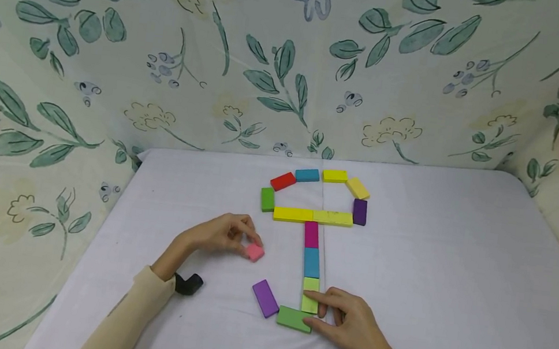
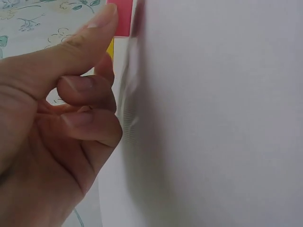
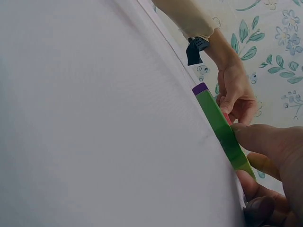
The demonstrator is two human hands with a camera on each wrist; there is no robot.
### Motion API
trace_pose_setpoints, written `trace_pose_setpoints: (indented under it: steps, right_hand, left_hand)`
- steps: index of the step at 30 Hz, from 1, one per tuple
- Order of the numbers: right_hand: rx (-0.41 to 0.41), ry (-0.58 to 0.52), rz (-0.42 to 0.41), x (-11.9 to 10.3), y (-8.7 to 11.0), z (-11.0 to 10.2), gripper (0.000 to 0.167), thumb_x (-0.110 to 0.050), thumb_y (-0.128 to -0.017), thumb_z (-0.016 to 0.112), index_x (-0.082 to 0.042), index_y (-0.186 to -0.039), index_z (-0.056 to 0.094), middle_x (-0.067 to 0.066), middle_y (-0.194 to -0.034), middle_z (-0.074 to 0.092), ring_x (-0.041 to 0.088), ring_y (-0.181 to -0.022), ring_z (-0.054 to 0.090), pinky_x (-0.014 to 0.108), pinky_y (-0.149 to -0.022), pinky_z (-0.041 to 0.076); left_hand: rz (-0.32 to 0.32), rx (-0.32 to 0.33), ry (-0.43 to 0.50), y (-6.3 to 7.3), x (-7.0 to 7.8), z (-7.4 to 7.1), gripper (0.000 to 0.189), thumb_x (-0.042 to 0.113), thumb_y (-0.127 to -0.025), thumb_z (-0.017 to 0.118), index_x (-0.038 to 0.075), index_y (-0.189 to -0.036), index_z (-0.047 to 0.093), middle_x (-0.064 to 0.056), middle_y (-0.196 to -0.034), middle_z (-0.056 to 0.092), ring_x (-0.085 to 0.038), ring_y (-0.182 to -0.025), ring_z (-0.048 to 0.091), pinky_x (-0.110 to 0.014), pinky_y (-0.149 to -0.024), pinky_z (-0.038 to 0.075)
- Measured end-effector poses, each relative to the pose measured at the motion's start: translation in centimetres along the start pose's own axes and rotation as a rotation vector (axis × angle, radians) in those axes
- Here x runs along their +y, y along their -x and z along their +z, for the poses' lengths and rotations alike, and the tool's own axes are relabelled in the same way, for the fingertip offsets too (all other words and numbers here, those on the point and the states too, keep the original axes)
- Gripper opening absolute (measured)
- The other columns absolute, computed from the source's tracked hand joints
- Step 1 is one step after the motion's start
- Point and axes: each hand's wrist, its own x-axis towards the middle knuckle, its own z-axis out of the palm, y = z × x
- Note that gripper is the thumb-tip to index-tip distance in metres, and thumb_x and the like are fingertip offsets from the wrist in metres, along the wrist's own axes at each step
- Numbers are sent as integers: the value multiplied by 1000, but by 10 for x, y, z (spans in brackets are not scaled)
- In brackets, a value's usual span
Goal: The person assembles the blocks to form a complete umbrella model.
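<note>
My left hand (image 1: 222, 234) pinches a pink block (image 1: 255, 252) between thumb and fingertips, left of a column of blocks. The left wrist view shows the pink block (image 2: 122, 18) at the thumb tip. My right hand (image 1: 352, 323) rests at the column's foot. Its index fingertip touches the lime block (image 1: 311, 288), and its thumb touches the right end of a green block (image 1: 290, 318). A purple block (image 1: 265, 298) lies slanted, its lower corner close to the green block's left end. Above the lime block stand a blue block (image 1: 311, 263) and a magenta block (image 1: 311, 234).
Two yellow blocks (image 1: 293, 215) form a bar above the column. An arch of blocks, including a red block (image 1: 282, 181) and a dark purple block (image 1: 360, 212), curves over it. White cloth (image 1: 455, 277) covers the table; floral fabric (image 1: 293, 60) hangs behind.
</note>
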Motion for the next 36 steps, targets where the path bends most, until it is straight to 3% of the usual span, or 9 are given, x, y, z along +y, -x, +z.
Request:
trace_pose_setpoints:
  steps: [5, 10, 17, 36]
  right_hand:
    - [-6, -1, 8, 0, 0, 0, 38, -31, -79, 91, -23, -115, 81, -18, -77, 60, -5, -55, 40, 13, -48, 33]
    - [-4, 3, 1, 0, 0, 0, 38, -31, -79, 91, -23, -114, 81, -18, -77, 60, -5, -56, 40, 13, -48, 33]
    - [1, 4, -9, 1, 0, 0, 38, -29, -78, 92, -22, -114, 81, -17, -77, 60, -4, -56, 40, 13, -48, 33]
    - [-10, -14, 3, 2, 0, 0, 38, -31, -79, 90, -23, -115, 81, -17, -77, 61, -5, -56, 40, 13, -48, 33]
  left_hand:
    - [4, -86, -5, 7, 3, 4, 28, 13, -86, 85, 15, -114, 81, -9, -101, 64, -11, -70, 51, -19, -65, 41]
    - [5, -113, -27, 9, 6, 8, 27, 15, -87, 84, 18, -114, 81, -7, -99, 64, -9, -77, 54, -18, -66, 42]
    - [36, -167, -5, 8, 9, 9, 29, 11, -89, 81, 16, -117, 80, -12, -99, 63, -8, -68, 48, -17, -63, 38]
    - [-18, -168, 13, 10, 11, 16, 31, 11, -92, 77, 21, -122, 79, -4, -104, 61, -9, -72, 47, -18, -67, 37]
